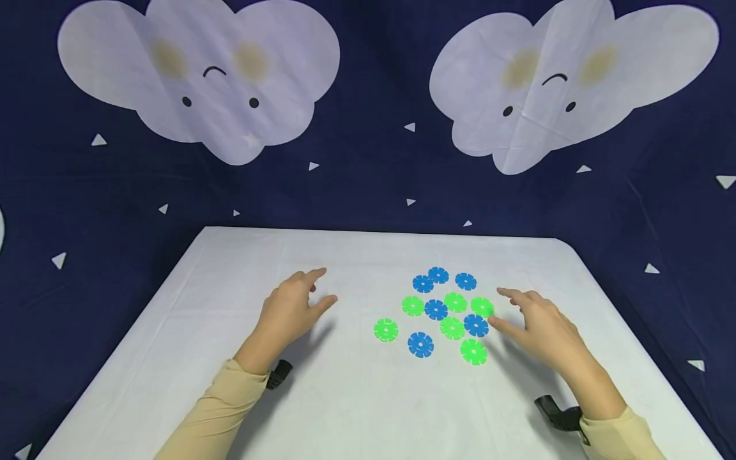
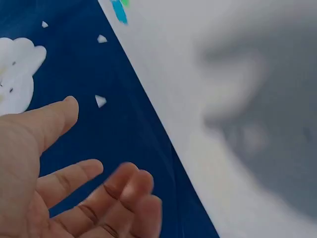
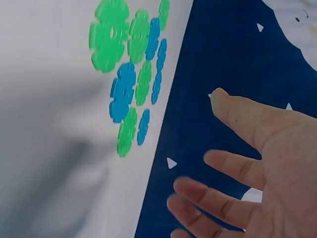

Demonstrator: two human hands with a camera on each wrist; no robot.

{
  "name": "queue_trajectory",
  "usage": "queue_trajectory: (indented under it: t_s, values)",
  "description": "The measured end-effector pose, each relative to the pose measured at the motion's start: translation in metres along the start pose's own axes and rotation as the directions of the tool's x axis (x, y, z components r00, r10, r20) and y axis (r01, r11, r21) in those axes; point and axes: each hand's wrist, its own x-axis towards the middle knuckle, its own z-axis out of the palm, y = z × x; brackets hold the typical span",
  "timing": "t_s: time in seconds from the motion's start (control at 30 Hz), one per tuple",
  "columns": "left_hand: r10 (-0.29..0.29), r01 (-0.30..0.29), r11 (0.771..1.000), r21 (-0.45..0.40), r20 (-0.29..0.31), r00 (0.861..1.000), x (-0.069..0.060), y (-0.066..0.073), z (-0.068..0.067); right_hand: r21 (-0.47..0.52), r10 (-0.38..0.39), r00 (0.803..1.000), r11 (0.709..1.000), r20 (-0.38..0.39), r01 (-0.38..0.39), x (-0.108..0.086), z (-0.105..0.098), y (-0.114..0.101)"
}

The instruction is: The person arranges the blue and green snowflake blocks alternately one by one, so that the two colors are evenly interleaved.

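Right of the frame's centre, notched, plastic-looking green discs [image 1: 413,303] and blue discs [image 1: 436,306] lie on the white worktop [image 1: 368,402]. The left hand [image 1: 293,309] and right hand [image 1: 545,327], spread loosely, hold nothing; pinching each disc by its rim should serve well.

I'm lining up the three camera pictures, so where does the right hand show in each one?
Head: right hand at the right of the picture, beside the blue and green discs.
Left wrist: not in it; the hand at lower left is the left hand.
Right wrist: right hand at lower right.
Shared landmark: the white table, meeting the dark blue cloth in all three.
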Motion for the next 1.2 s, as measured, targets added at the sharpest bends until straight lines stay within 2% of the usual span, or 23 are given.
queue_trajectory:
  t_s: [0.13,0.27,0.37,0.47,0.67,0.8,0.97,1.2]
  values:
    - [0.057,-0.05,0.989,-0.136,0.048,0.997,0.001,0.011,0.01,0.053,-0.006,0.999,0.999,0.037,0.004,-0.005,0.004,-0.001]
    - [0.116,-0.078,0.955,-0.286,0.117,0.986,0.001,0.023,0.021,0.096,-0.01,0.997,0.995,0.076,0.003,-0.01,0.009,-0.003]
    - [0.157,-0.081,0.926,-0.369,0.181,0.971,0.002,0.031,0.03,0.128,-0.015,0.995,0.992,0.102,0.002,-0.013,0.014,-0.004]
    - [0.203,-0.094,0.905,-0.414,0.228,0.952,0.003,0.039,0.04,0.156,-0.022,0.992,0.988,0.121,0.003,-0.017,0.017,-0.004]
    - [0.268,-0.107,0.871,-0.479,0.282,0.921,0.007,0.052,0.057,0.209,-0.049,0.989,0.978,0.14,0.019,-0.024,0.024,-0.004]
    - [0.277,-0.101,0.867,-0.489,0.302,0.912,0.008,0.059,0.066,0.273,-0.06,0.986,0.962,0.156,0.015,-0.026,0.029,-0.002]
    - [0.254,-0.07,0.876,-0.476,0.333,0.908,0.009,0.065,0.075,0.36,-0.06,0.978,0.933,0.199,-0.016,-0.026,0.035,-0.001]
    - [0.24,-0.06,0.889,-0.454,0.35,0.905,0.009,0.072,0.086,0.382,-0.049,0.975,0.923,0.217,-0.038,-0.027,0.042,0.002]
